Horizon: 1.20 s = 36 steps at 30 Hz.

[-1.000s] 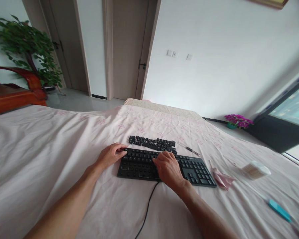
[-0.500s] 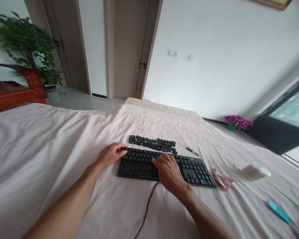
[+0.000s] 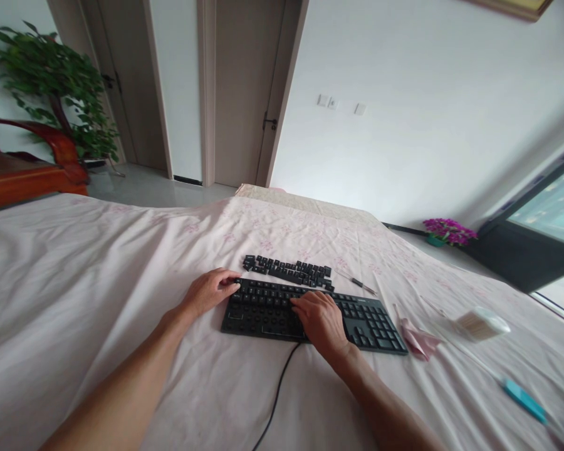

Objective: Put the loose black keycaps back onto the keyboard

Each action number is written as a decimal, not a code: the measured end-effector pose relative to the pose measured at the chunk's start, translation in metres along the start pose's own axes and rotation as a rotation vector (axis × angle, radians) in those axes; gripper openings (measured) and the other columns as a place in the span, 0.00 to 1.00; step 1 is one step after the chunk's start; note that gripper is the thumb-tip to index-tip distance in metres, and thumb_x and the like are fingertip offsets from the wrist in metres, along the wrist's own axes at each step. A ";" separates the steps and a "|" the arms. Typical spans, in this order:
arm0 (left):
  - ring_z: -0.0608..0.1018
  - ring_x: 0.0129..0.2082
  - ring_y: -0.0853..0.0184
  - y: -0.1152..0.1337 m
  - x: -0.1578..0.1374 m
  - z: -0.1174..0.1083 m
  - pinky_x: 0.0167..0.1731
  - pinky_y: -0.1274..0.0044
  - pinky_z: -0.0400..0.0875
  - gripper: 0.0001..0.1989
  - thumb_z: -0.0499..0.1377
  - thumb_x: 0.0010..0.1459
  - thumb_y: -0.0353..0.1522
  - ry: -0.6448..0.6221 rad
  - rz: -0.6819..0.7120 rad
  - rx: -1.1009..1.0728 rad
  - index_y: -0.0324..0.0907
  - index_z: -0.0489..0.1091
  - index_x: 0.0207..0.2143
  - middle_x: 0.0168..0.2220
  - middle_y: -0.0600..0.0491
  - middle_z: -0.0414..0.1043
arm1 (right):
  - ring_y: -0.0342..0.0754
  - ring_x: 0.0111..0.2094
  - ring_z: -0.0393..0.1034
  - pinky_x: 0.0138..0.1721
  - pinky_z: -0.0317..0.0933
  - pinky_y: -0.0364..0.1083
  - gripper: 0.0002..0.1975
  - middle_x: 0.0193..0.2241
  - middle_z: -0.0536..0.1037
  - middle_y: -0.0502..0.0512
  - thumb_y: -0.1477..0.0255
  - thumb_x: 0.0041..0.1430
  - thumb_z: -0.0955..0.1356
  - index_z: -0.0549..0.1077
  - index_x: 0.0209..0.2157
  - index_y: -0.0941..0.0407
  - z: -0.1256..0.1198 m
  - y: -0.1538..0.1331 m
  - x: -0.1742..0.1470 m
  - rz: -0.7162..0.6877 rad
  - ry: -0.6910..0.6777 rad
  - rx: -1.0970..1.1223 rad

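Observation:
A black computer keyboard (image 3: 380,326) lies on the cloth, with keycaps gone from its lower left rows. My left hand (image 3: 211,289) grips the keyboard's far left corner between thumb and fingers. Over the middle of the keys is my right hand (image 3: 322,316), its fingers curled down and the thumb pointing left. What lies under those fingertips is hidden. Loose black keycaps (image 3: 286,274) sit in rows just behind the keyboard, a long space bar among them. A black cable (image 3: 278,391) runs from the keyboard's near edge toward me.
A slim tool with a dark handle (image 3: 357,282) lies behind the keyboard. To the right are a pink cloth (image 3: 419,339), a clear container of cotton swabs (image 3: 483,323) and a turquoise-handled brush (image 3: 524,401). A wrinkled pale pink sheet (image 3: 122,282) covers the surface.
My right hand has shifted slightly to the right over the keys, and its thumb has drawn in closer to the fingers. The left hand and the keyboard stay in place.

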<state>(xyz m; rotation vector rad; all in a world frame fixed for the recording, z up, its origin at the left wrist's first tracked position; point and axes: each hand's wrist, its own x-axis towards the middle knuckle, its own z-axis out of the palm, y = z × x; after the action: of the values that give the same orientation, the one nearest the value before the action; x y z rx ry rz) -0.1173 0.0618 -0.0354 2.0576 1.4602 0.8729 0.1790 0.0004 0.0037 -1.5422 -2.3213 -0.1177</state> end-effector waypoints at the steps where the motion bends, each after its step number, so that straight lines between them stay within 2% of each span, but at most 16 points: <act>1: 0.76 0.39 0.66 0.000 0.000 0.000 0.41 0.78 0.69 0.19 0.55 0.55 0.43 0.000 -0.002 0.002 0.48 0.74 0.46 0.43 0.54 0.75 | 0.47 0.39 0.65 0.43 0.55 0.45 0.09 0.34 0.76 0.51 0.68 0.61 0.66 0.77 0.41 0.48 0.000 0.001 0.000 0.006 0.007 0.000; 10: 0.76 0.39 0.66 -0.001 0.000 0.000 0.41 0.78 0.68 0.19 0.55 0.55 0.43 -0.003 0.000 0.016 0.48 0.74 0.46 0.42 0.55 0.75 | 0.47 0.39 0.66 0.44 0.56 0.44 0.07 0.35 0.77 0.49 0.69 0.59 0.67 0.78 0.38 0.48 0.007 0.010 0.003 0.069 0.043 0.086; 17: 0.76 0.39 0.66 -0.001 0.000 0.000 0.41 0.78 0.68 0.19 0.55 0.55 0.44 -0.004 0.005 0.020 0.48 0.73 0.46 0.43 0.55 0.75 | 0.46 0.38 0.66 0.43 0.55 0.44 0.07 0.33 0.77 0.48 0.69 0.58 0.68 0.78 0.38 0.47 0.006 0.006 0.003 0.032 0.035 0.084; 25: 0.76 0.39 0.66 -0.001 0.001 0.001 0.41 0.77 0.68 0.19 0.54 0.55 0.44 0.001 0.011 0.030 0.49 0.73 0.46 0.43 0.55 0.74 | 0.45 0.35 0.63 0.39 0.51 0.45 0.11 0.31 0.74 0.50 0.72 0.63 0.63 0.77 0.40 0.48 0.000 0.000 0.001 -0.075 0.000 -0.029; 32: 0.76 0.39 0.66 0.001 0.001 -0.001 0.41 0.78 0.68 0.19 0.54 0.55 0.44 0.001 -0.004 0.029 0.49 0.74 0.46 0.42 0.55 0.75 | 0.47 0.36 0.62 0.37 0.48 0.46 0.13 0.31 0.72 0.52 0.77 0.62 0.61 0.73 0.44 0.51 -0.012 -0.009 -0.001 -0.100 -0.122 -0.154; 36: 0.76 0.39 0.66 0.001 0.000 -0.001 0.41 0.78 0.68 0.19 0.54 0.55 0.44 0.001 -0.001 0.029 0.48 0.74 0.45 0.42 0.54 0.75 | 0.49 0.37 0.62 0.37 0.47 0.48 0.18 0.33 0.72 0.54 0.80 0.60 0.61 0.70 0.49 0.51 -0.019 -0.016 -0.003 -0.101 -0.183 -0.220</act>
<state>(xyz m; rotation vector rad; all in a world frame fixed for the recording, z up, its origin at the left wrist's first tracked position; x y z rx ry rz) -0.1172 0.0619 -0.0337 2.0773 1.4831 0.8575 0.1700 -0.0137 0.0223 -1.5965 -2.6051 -0.2767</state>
